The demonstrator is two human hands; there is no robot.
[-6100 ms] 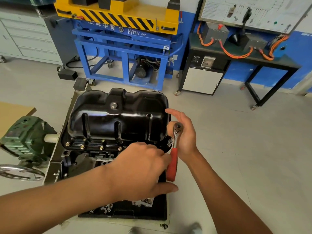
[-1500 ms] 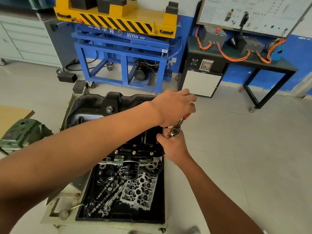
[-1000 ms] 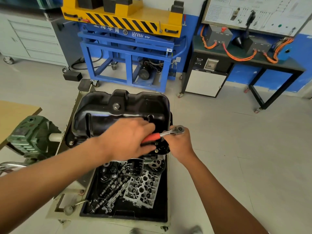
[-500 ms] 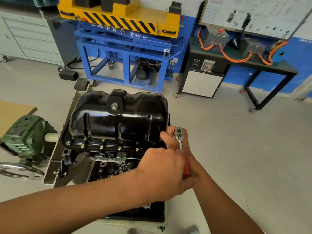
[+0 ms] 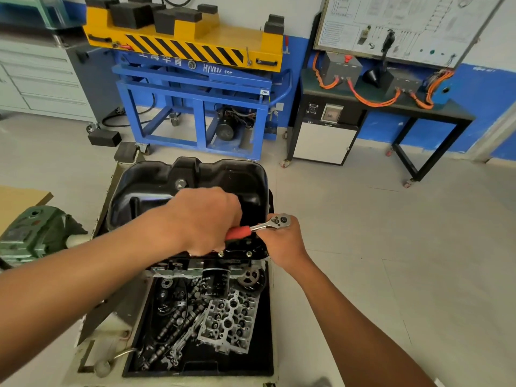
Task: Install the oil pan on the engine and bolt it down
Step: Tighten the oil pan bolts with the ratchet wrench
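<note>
Gripping the ratchet (image 5: pixel 262 226) by its red handle, the left hand (image 5: pixel 203 219) is swinging it back across the oil pan (image 5: pixel 240 180) seated on the engine (image 5: pixel 178 270), while the right hand (image 5: pixel 282 244) is clasping its head, likely tightening the pan's near-right corner bolt.

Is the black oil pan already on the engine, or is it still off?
On. The oil pan sits over the engine, and bolts show along its near edge. How tight they are, cannot tell.

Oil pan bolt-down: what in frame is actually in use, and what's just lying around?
In use: oil pan, flange bolts, ratchet, left hand and right hand, both on the ratchet.
Lying about: cylinder head and camshafts in the black tray, green gearbox, blue lift table.
</note>
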